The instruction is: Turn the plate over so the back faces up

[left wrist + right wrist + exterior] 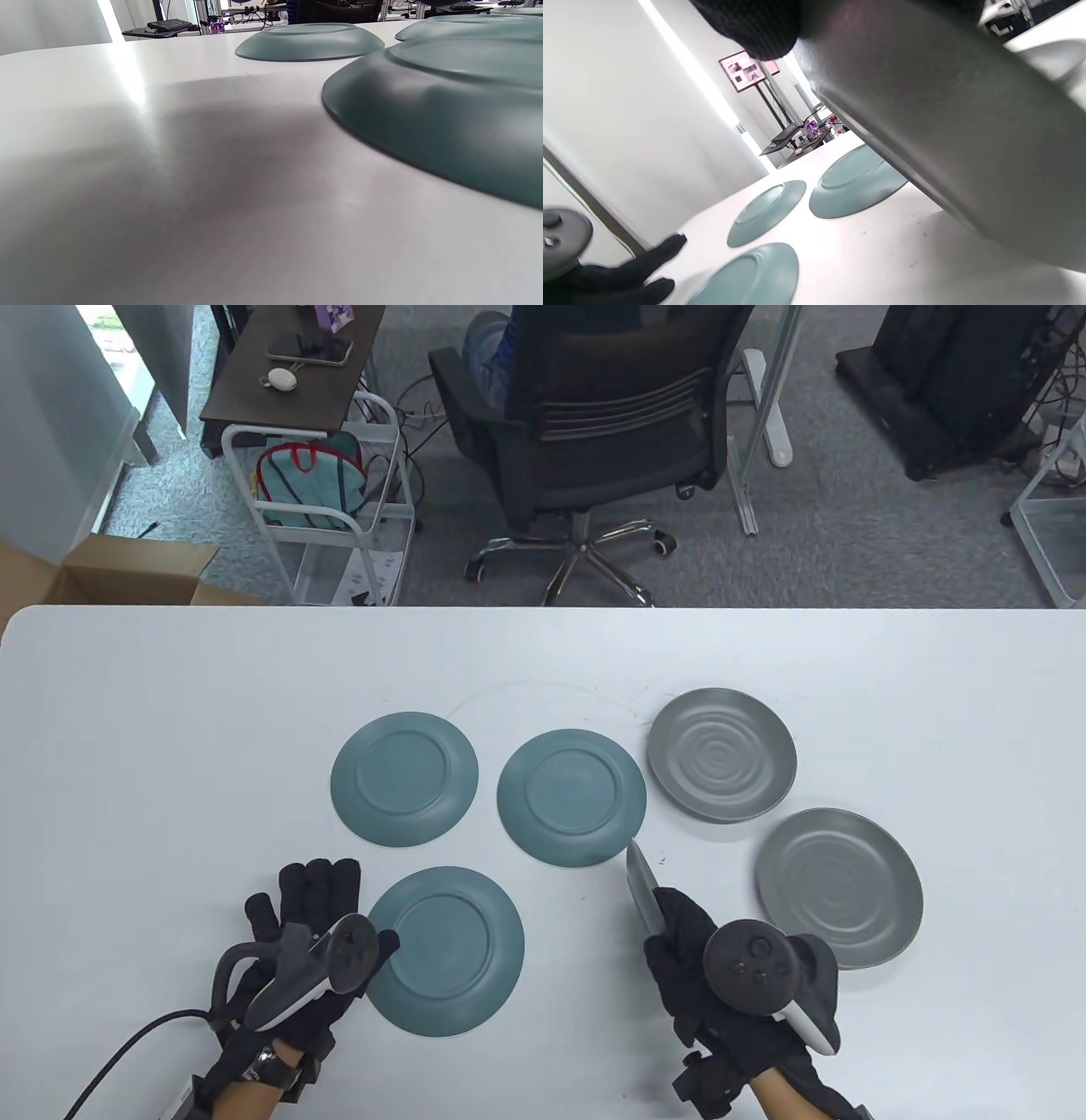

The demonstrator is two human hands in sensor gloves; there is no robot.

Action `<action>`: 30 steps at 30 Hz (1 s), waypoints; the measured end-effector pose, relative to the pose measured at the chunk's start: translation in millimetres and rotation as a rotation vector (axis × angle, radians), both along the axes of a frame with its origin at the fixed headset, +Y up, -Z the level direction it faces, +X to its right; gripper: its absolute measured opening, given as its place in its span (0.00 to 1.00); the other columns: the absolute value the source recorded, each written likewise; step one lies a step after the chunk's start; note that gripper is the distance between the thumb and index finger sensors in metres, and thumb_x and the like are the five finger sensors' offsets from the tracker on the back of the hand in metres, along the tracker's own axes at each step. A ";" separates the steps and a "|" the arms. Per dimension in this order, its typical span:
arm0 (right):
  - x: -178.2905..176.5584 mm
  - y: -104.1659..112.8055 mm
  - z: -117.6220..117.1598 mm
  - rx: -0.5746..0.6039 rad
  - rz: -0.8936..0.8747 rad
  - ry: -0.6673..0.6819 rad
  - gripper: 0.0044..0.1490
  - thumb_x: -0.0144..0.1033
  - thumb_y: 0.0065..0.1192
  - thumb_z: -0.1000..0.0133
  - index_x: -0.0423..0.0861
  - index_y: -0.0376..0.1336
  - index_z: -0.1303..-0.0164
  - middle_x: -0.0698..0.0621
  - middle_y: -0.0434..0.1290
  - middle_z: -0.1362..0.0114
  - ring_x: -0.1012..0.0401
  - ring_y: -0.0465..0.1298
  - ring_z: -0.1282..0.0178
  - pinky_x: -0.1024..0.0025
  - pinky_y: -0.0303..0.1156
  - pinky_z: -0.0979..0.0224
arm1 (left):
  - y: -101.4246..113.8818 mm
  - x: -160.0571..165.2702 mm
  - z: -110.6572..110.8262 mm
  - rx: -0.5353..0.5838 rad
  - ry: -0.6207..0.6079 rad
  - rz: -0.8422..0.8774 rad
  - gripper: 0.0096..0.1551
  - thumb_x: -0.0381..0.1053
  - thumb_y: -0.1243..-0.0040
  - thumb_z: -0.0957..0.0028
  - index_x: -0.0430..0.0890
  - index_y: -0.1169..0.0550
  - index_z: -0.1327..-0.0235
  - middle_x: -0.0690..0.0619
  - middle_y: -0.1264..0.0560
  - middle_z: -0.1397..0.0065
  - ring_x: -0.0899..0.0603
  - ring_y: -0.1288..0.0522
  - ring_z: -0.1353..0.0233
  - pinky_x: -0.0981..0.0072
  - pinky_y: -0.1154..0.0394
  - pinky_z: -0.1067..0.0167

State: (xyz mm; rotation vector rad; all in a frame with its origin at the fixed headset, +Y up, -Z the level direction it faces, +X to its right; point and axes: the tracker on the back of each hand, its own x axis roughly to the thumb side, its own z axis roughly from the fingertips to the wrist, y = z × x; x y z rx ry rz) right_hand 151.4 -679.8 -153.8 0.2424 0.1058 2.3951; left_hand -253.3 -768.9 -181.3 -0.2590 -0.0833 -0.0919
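Note:
My right hand (672,918) grips a grey plate (640,884) and holds it on edge above the table, so it shows edge-on. In the right wrist view this plate (946,127) fills the right side, with a gloved fingertip (755,29) on its top rim. My left hand (316,895) lies flat on the table with fingers spread, holding nothing, its thumb next to a teal plate (445,950) that lies back up. Two more teal plates (404,779) (571,797) lie back up. Two grey plates (722,766) (839,887) lie face up.
The white table (170,729) spreads wide to the left and behind the plates. An office chair (585,432) and a cart (322,475) stand beyond its far edge. In the left wrist view the near teal plate (445,118) sits close on the right.

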 end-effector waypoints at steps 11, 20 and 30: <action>40.0 -15.2 -10.8 -0.078 -0.278 -0.131 0.36 0.32 0.68 0.46 0.33 0.56 0.32 0.37 0.73 0.39 0.47 0.80 0.48 0.65 0.82 0.52 | 0.2 0.4 0.4 0.004 -0.002 0.003 0.56 0.76 0.63 0.41 0.43 0.56 0.12 0.36 0.53 0.13 0.26 0.50 0.12 0.23 0.50 0.25; 60.2 -34.2 -18.4 -0.190 -0.293 -0.199 0.40 0.35 0.71 0.47 0.33 0.56 0.32 0.43 0.75 0.44 0.52 0.80 0.54 0.67 0.82 0.56 | 0.5 2.0 1.2 0.013 -0.014 0.006 0.55 0.76 0.63 0.41 0.44 0.56 0.12 0.37 0.52 0.13 0.26 0.50 0.12 0.24 0.50 0.25; 61.9 -59.3 -16.9 -0.297 -0.178 -0.235 0.43 0.39 0.67 0.46 0.30 0.53 0.28 0.42 0.73 0.43 0.50 0.79 0.53 0.65 0.81 0.54 | 0.6 2.8 2.0 0.011 -0.013 0.004 0.55 0.76 0.63 0.41 0.44 0.56 0.12 0.37 0.52 0.13 0.26 0.50 0.12 0.24 0.50 0.25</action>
